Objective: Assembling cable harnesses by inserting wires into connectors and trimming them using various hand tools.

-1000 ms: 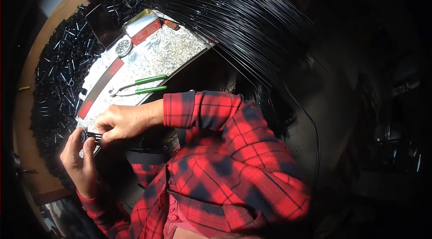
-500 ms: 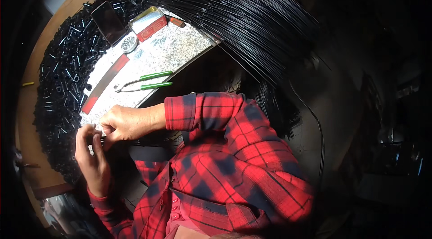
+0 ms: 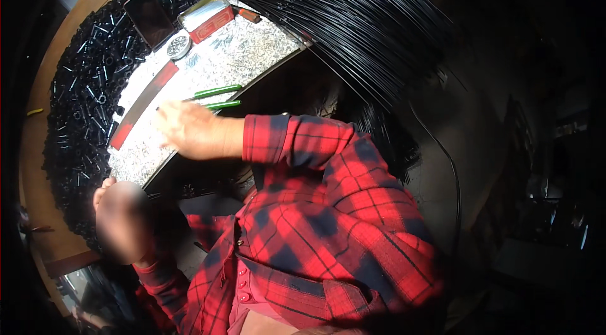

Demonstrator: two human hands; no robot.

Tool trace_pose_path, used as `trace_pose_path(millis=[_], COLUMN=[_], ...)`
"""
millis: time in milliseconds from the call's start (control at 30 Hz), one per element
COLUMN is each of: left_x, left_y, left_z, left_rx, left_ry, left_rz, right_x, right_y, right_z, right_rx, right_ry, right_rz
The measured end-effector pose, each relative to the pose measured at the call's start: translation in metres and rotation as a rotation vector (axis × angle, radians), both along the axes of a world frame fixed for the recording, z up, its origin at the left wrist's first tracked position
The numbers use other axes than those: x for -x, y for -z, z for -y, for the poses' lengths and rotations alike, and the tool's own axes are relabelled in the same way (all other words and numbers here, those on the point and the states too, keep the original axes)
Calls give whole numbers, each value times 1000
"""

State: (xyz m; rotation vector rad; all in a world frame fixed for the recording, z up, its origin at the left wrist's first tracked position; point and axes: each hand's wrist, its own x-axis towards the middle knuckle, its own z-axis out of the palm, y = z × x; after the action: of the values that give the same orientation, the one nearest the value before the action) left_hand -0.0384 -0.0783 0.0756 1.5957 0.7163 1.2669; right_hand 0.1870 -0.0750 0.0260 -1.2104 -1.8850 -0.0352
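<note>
In the head view, the right hand [image 3: 191, 131] spans the straight edge of the silvery speckled work surface [image 3: 237, 57], centre-left, bare surface above it. It has moved up from the blurred left hand [image 3: 123, 218], lower left, and covers the head of the green-handled metal pliers [image 3: 218, 91]; neither grip can be told. Black tubular pieces [image 3: 82, 101] crowd the upper left.

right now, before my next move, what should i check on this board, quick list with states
1. Pliers within reach: ok, it seems; green handles show beside the right grip.
2. Pliers fully visible: not ok, the right grip hides their front end.
3. Right grip touching the pliers: cannot tell, fingers blurred.
4. What the left grip holds: cannot tell, blurred.
5. Strip on the board: ok.
6. Tin open: ok.
</note>
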Motion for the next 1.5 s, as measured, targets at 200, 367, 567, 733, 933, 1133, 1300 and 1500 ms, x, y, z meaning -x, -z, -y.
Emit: trace_pose_path(millis=[200,367,567,733,933,1133,1300,1500], left_x=[12,-7,-17,-19,-15,-12,-7,-5], left_y=[18,20,25,26,28,54,63,69], left_z=[5,10,6,6,17,11,8,0], left_rx=[135,104,-109,-148,-62,171,106,156], left_ry=[152,137,172,70,92,-33,11,84], left_rz=[-17,18,-52,-53,44,30,67,44], right_x=[-40,-42,-32,-30,-34,-43,-30,-18], right_y=[41,42,32,36,39,-20,-54,-44], right_z=[-8,-5,1,-6,-13,23,21,8], right_rx=[270,268,325,228,80,446,256,-419], right_ry=[523,480,587,597,209,-6,-96,175], right_rz=[277,251,421,462,414,-235,216,662])
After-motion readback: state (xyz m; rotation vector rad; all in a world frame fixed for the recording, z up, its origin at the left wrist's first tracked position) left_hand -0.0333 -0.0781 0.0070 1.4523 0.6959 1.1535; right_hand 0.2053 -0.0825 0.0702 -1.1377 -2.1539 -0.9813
